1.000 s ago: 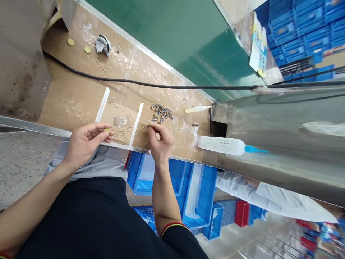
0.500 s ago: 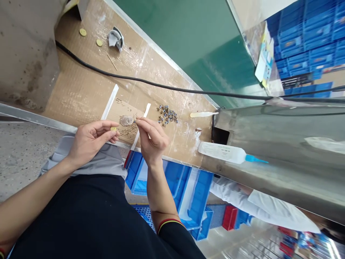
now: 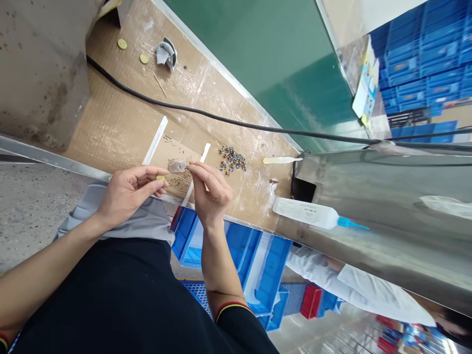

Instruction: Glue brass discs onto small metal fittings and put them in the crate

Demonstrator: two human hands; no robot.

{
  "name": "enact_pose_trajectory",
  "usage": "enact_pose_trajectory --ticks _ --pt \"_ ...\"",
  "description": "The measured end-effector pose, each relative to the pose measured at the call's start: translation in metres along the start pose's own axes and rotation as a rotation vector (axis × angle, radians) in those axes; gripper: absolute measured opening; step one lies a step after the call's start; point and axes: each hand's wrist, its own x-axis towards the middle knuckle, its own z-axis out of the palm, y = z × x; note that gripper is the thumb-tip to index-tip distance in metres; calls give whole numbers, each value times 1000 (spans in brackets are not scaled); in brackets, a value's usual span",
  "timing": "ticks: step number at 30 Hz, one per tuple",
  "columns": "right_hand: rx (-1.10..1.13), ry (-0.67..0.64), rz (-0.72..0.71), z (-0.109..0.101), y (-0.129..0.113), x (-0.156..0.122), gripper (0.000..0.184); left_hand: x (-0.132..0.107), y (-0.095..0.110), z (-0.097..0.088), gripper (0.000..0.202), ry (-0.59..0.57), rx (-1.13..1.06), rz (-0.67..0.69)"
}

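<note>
Between the thumb and fingers of my left hand (image 3: 129,194) is a small yellow disc (image 3: 160,178). My right hand (image 3: 211,191) is pinched closed at the edge of a small clear plastic dish (image 3: 177,166); what sits between its fingertips is too small to make out. Tiny dark bits (image 3: 177,183) lie scattered on the cardboard around the dish, between two white strips (image 3: 155,140). To the right of my right hand is a pile of small shiny metal parts (image 3: 232,160).
A black cable (image 3: 206,112) crosses the cardboard-covered bench (image 3: 110,128). Farther back lie loose yellow discs (image 3: 143,59) and a crumpled grey piece (image 3: 165,53). A white bottle with a blue nozzle (image 3: 306,212) and a yellow-white stick (image 3: 282,160) lie right. Blue bins (image 3: 239,246) stand below; a white-sleeved person is beyond.
The bench and everything on it sit slightly farther right in the view. Both hands keep nearly the same pose beside the clear dish, and the yellow disc stays in my left fingers.
</note>
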Motion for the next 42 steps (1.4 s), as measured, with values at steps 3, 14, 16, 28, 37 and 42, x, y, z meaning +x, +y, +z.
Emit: enact_pose_trajectory --ticks 3,14,16,28,37,42 --pt "9 9 -14 -1 0 -1 22 0 1 0 30 3 10 -7" --pt "11 84 -17 -2 0 6 20 -1 -5 -3 27 -38 -17 7" --pt "14 80 0 -1 0 7 20 -1 -4 -3 26 -36 -11 6" --pt "1 44 -2 -1 -2 10 20 -1 -3 -3 26 -40 20 -1" --pt "31 19 -1 -4 -3 12 22 0 -3 -2 24 -42 3 4" --pt "-14 54 -1 -3 -5 12 20 0 -3 -1 24 -44 4 0"
